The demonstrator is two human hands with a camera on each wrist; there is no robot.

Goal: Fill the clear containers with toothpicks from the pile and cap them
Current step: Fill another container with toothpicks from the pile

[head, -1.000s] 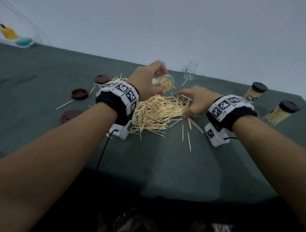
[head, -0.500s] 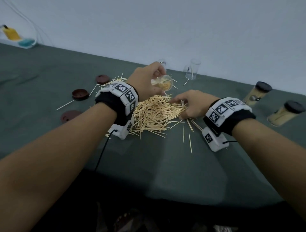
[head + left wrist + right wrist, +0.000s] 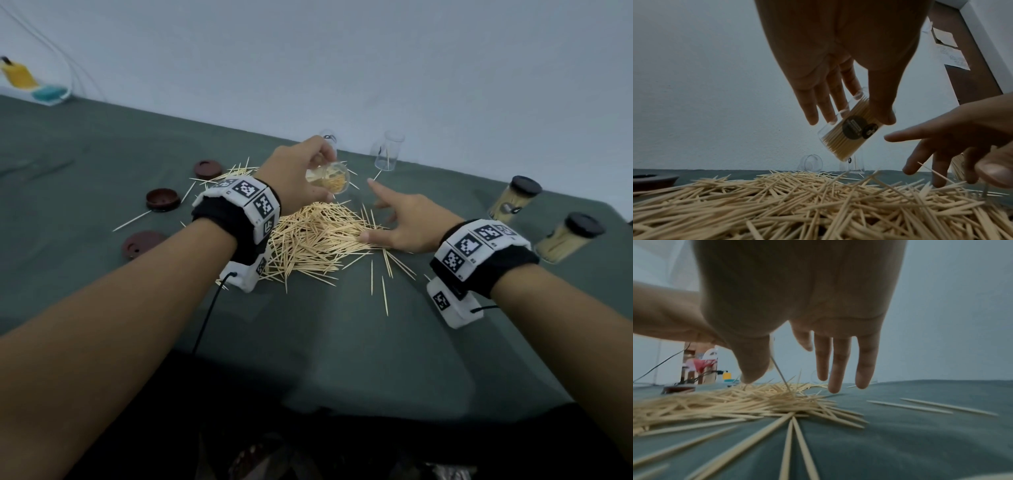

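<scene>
Fingers (image 3: 881,104) of L hand (image 3: 294,174) grip container (image 3: 849,134), dark label unreadable.

A tilted container (image 3: 328,178), partly filled with toothpicks, is held by the left hand (image 3: 297,178) above the far side of the pile (image 3: 315,236). The right hand (image 3: 407,222) is spread over the pile's right edge, its fingers straight. An uncapped container (image 3: 387,150) stands far off, two capped ones (image 3: 513,202) at the right, and three caps (image 3: 163,199) lie on the surface (image 3: 308,342) at the left.

The left hand (image 3: 294,178) hides much of the tilted container (image 3: 329,178).
</scene>
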